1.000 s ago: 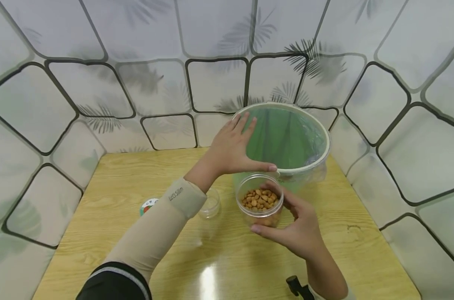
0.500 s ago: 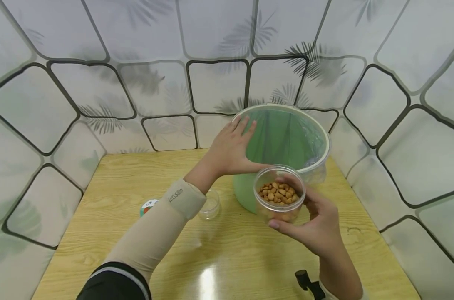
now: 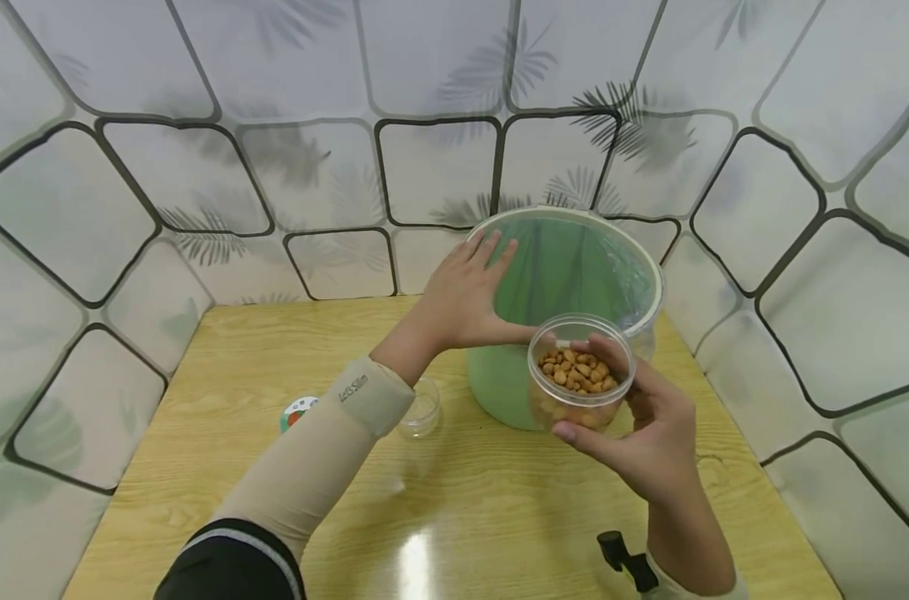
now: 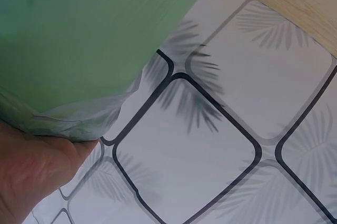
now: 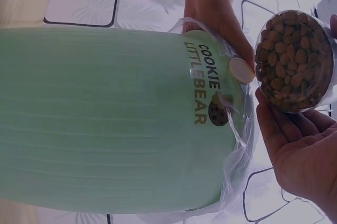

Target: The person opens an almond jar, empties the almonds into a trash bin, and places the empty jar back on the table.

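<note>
In the head view a green trash bin [image 3: 499, 392] with a pale rim and clear plastic liner [image 3: 634, 287] stands at the table's back. My left hand [image 3: 457, 304] lies against its left rim, fingers straight and spread, thumb pointing right along the near side. A clear plastic jar [image 3: 566, 410], uncovered and partly filled with almonds [image 3: 577, 371], is held in my right hand [image 3: 656, 442], raised before the bin's near rim. The right wrist view shows almonds through the jar's base [image 5: 295, 61] and the bin's side [image 5: 105, 119] lettered "COOKIE LITTLE BEAR".
A clear round lid or shallow container [image 3: 420, 412] lies on the wooden table [image 3: 394, 533], left of the bin. Beside it, a round coloured piece [image 3: 297, 412] is partly hidden by the left sleeve [image 3: 327, 450]. Patterned cloth walls [image 3: 312, 183] enclose the back and sides.
My right hand has carried the jar of almonds rightward and slightly up along the bin's near side. The left hand has stayed on the rim.
</note>
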A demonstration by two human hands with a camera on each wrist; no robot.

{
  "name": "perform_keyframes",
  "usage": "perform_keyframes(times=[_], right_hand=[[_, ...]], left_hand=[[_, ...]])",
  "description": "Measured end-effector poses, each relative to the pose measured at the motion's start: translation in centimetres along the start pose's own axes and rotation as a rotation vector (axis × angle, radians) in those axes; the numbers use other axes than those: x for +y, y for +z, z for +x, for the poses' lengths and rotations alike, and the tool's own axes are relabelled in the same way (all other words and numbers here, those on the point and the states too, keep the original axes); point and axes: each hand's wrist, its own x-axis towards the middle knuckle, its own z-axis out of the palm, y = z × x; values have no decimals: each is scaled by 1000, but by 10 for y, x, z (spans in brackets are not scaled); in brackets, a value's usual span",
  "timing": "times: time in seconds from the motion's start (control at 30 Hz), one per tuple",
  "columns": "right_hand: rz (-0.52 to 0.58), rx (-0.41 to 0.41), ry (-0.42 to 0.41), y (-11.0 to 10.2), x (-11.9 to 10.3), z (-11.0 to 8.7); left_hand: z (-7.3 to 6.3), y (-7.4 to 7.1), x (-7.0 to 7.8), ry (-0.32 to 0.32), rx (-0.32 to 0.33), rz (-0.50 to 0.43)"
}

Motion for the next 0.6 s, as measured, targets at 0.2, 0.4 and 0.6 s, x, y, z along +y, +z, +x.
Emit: perform_keyframes(times=[0.2, 0.4, 0.6], right_hand=[[8, 23, -15, -3, 1, 3], [49, 45, -57, -12, 4, 7], [55, 83, -46, -20, 3, 12]], left_hand=[[0, 0, 1, -2, 9, 6], [1, 1, 1, 1, 11, 20], [0, 1, 0, 4, 15, 1]])
